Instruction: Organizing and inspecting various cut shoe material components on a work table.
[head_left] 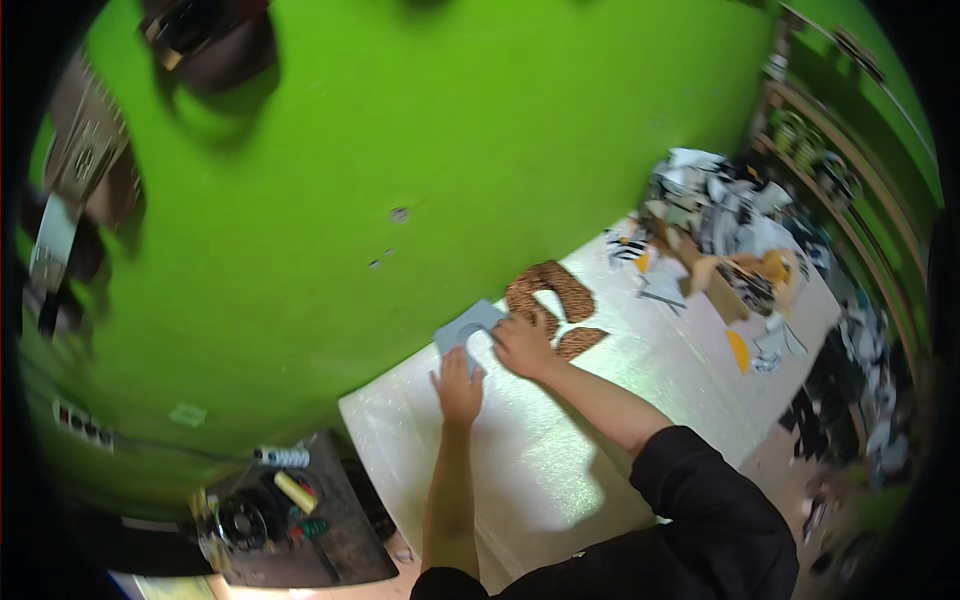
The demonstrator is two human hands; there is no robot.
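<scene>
A flat grey-blue cut piece with a curved notch lies on the white table, close to the green wall. My left hand rests on its near end, with the fingers stretched out and the thumb apart. At the piece's right end, my right hand has its fingers bent and closed on the edge; the fingertips are blurred. Just beyond and right of that hand lie a curved brown patterned piece and a smaller brown patterned piece. My right hand partly covers the curved one.
A heap of scraps fills the table's far right, beside a cardboard box. Shelves stand at the right. A dark machine table with a thread spool is at lower left. Bags hang on the wall.
</scene>
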